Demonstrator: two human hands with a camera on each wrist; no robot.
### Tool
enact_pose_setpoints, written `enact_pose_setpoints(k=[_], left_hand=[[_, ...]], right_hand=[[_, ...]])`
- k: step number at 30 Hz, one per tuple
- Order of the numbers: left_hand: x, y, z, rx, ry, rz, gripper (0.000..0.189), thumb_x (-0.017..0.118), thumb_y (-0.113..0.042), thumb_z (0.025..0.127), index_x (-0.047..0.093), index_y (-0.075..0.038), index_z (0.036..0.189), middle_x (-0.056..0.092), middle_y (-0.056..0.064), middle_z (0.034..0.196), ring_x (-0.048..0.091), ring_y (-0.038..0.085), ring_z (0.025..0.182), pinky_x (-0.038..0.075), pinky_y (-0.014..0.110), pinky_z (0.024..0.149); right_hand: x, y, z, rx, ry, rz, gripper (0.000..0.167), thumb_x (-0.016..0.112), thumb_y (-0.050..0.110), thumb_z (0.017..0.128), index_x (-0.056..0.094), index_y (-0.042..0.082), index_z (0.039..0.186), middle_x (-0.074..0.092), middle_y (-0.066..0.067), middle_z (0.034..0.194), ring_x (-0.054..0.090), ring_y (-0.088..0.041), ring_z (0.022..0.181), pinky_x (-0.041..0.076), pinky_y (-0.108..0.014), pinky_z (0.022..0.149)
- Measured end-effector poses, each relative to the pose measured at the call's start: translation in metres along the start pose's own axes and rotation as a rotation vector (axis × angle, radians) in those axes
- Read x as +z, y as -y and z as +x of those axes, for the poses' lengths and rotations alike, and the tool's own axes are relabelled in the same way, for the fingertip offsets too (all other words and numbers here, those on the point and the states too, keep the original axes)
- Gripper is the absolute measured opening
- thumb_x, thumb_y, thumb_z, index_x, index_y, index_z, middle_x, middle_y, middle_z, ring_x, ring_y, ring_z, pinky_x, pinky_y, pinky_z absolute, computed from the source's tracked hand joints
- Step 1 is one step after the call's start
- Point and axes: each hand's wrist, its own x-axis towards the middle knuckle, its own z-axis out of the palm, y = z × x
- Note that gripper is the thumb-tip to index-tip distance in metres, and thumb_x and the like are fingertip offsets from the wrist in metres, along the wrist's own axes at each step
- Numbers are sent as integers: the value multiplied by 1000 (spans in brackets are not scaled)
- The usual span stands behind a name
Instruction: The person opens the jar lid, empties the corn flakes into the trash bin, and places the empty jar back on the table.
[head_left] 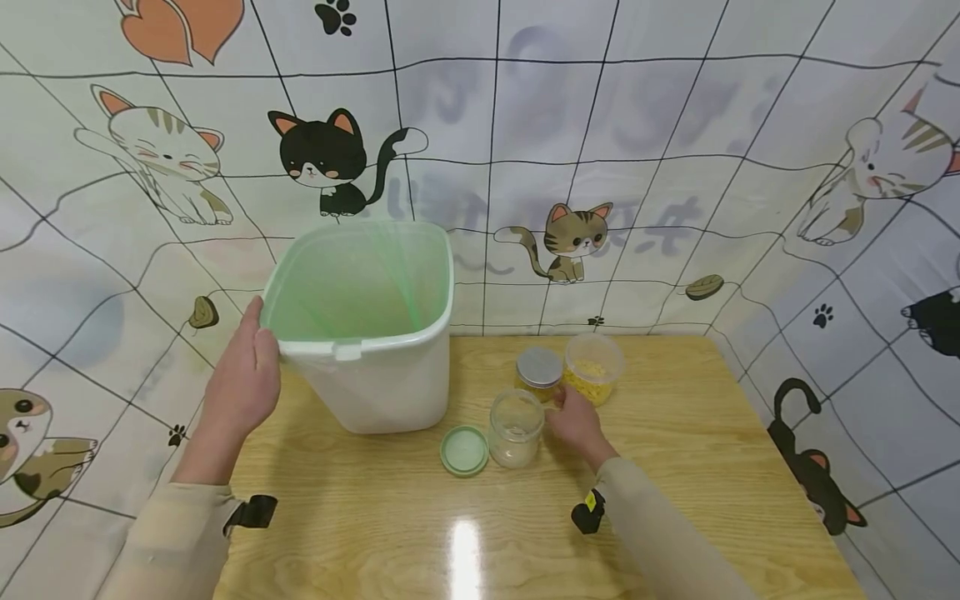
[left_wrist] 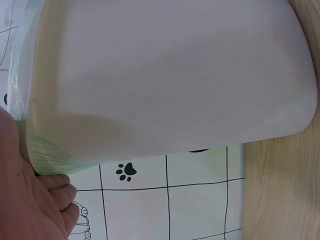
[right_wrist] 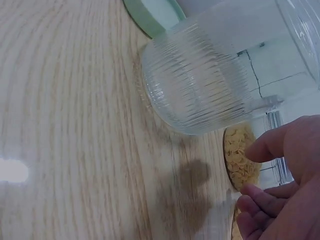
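On the bench (head_left: 675, 500), seen from above, the left hand (head_left: 243, 379) holds the lined white bin's (head_left: 375, 367) rim, while closer in the right hand (right_wrist: 280, 185), fingers loosely curled and empty, hovers just beside the upright ribbed glass jar (right_wrist: 200, 85).

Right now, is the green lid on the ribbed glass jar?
No, the green lid lies flat on the table just left of the open ribbed glass jar.
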Motion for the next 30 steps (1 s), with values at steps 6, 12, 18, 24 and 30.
enact_pose_setpoints(k=[6, 12, 18, 24, 30], left_hand=[[-2, 0, 0, 7, -10, 6, 60, 9, -29, 101, 1, -10, 158, 16, 21, 162, 21, 49, 145, 23, 71, 109], [-1, 3, 0, 12, 5, 1, 60, 9, -27, 101, -1, -10, 158, 14, 21, 162, 19, 49, 145, 22, 71, 110], [0, 2, 1, -2, -2, 0, 60, 8, -29, 101, -1, -13, 158, 15, 18, 163, 20, 48, 146, 22, 70, 110], [-1, 2, 3, 10, -4, -8, 59, 9, -30, 102, -1, -14, 158, 13, 16, 163, 19, 46, 147, 21, 69, 112], [0, 3, 3, 8, -6, -1, 59, 9, -30, 102, 0, -13, 158, 13, 16, 163, 19, 46, 147, 21, 69, 112]], right_hand=[[-1, 1, 7, 31, -17, -24, 69, 57, 14, 84, 33, -10, 145, 53, -27, 136, 51, -42, 126, 42, -54, 106], [7, -1, 19, -73, -150, -52, 63, 71, 22, 82, 49, -11, 131, 60, -30, 125, 57, -46, 117, 47, -56, 98], [17, -2, 29, -89, -218, -10, 71, 78, 34, 80, 50, -2, 134, 59, -24, 129, 55, -42, 121, 43, -57, 103], [23, -4, 35, -44, -244, 5, 91, 85, 39, 70, 42, -3, 139, 55, -24, 132, 52, -43, 124, 41, -58, 104], [28, -5, 39, -7, -252, 12, 95, 84, 39, 70, 37, -4, 141, 53, -26, 133, 51, -45, 122, 40, -58, 104]])
